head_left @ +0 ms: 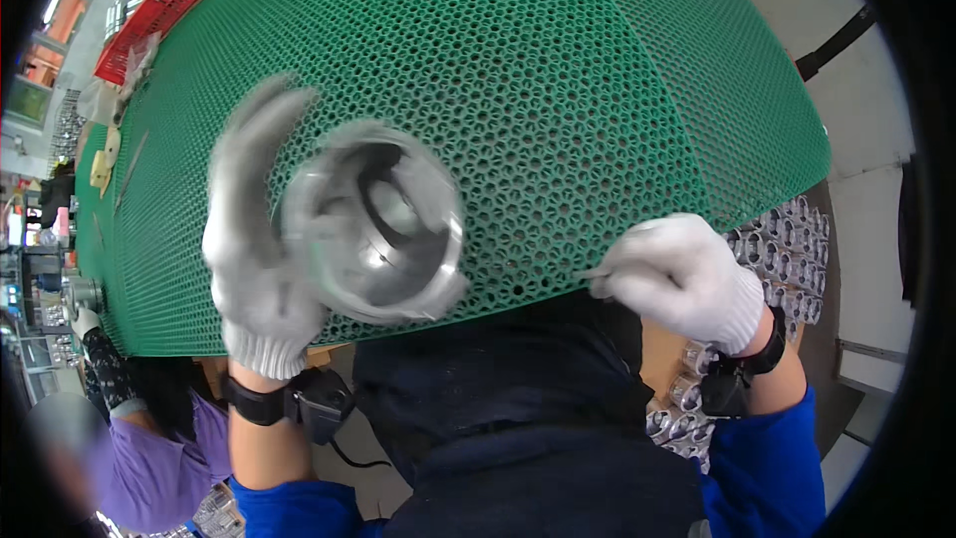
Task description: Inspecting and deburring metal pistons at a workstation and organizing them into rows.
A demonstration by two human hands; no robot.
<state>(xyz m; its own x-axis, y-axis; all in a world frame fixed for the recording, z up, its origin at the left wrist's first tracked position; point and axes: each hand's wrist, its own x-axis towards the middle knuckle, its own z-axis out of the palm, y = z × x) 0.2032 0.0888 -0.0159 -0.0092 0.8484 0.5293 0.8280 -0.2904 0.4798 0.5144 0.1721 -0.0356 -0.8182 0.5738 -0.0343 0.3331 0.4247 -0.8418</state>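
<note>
Above the green mat (518, 90), the left hand (244, 234) is holding its fingers spread, seemingly steadying a metal cup (378, 257) so its opening is facing up; the right hand (679, 274) is pinching something thin (590, 274)

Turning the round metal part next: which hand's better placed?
Probably the left hand: it's alongside the round metal part. The right hand is farther off, pinching something thin.
</note>
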